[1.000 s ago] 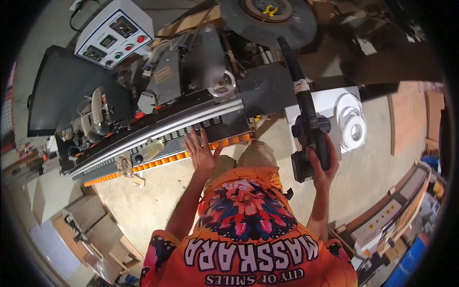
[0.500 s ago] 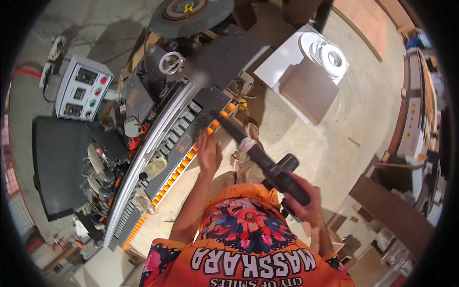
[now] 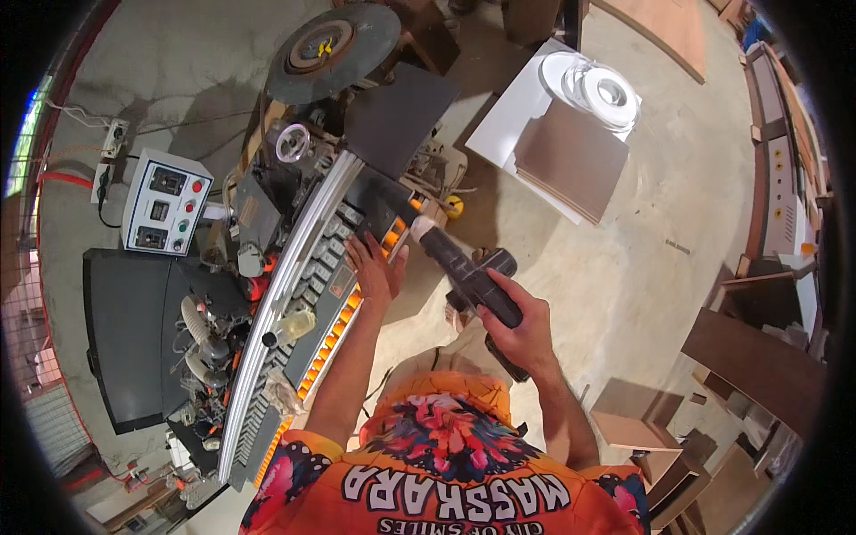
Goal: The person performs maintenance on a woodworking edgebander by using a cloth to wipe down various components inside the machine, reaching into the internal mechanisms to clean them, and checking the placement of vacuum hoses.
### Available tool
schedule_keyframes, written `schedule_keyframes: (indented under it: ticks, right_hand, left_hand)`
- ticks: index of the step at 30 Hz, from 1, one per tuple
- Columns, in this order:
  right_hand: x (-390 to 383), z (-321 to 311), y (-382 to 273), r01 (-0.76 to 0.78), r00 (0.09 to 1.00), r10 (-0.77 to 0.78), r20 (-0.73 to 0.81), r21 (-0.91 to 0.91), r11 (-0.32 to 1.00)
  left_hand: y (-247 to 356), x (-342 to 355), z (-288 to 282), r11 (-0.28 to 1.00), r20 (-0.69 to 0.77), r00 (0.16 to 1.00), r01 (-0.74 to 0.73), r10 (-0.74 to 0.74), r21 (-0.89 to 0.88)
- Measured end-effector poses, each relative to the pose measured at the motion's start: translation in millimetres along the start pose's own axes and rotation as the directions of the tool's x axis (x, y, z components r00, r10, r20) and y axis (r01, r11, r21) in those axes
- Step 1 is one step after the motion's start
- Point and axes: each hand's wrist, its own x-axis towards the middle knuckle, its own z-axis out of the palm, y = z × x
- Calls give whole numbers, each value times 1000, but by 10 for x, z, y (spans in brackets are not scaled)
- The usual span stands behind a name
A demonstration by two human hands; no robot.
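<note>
My right hand (image 3: 522,323) is wrapped round the handle end of a black cordless blower (image 3: 456,265) with a long nozzle. The nozzle points up and left, over the outer edge of the long machine (image 3: 379,198). My left hand (image 3: 376,272) rests on the machine's dark bed with its fingers spread, holding nothing. Under and beside it run a row of grey rollers (image 3: 312,283) and a row of orange rollers (image 3: 335,330). A clear bottle (image 3: 294,327) with a dark cap lies on the bed closer to me, near a crumpled cloth (image 3: 283,392).
A control box (image 3: 167,203) with buttons stands at the left above a dark panel (image 3: 125,330). A round turntable (image 3: 352,45) and a handwheel (image 3: 292,143) are at the far end. To the right, brown boards (image 3: 571,160) and white rolls (image 3: 609,92) lie on a white sheet.
My left hand has moved slightly up and left, further onto the bed. The blower has shifted left and up in the picture with my right hand. The view has turned a little.
</note>
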Motion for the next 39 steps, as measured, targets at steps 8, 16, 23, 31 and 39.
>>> schedule_keyframes:
  ticks: [8, 16, 23, 31, 39]
  right_hand:
    - [424, -285, -212, -79, 996, 77, -53, -33, 996]
    - [479, -1031, -758, -187, 914, 242, 324, -193, 963]
    - [1151, -878, -1104, -251, 743, 342, 575, -234, 939]
    - [1715, -292, -1772, 93, 803, 113, 586, -310, 946]
    - [1460, 401, -2200, 192, 803, 53, 594, -341, 920]
  left_hand:
    - [324, 895, 96, 999, -30, 999, -31, 32, 36]
    - [67, 1049, 129, 994, -167, 983, -89, 77, -63]
    - [-249, -280, -259, 978, 39, 978, 208, -207, -15]
    - [-393, -1514, -212, 668, 37, 669, 744, -743, -18]
    - [-821, -1980, -319, 642, -41, 645, 751, -763, -151]
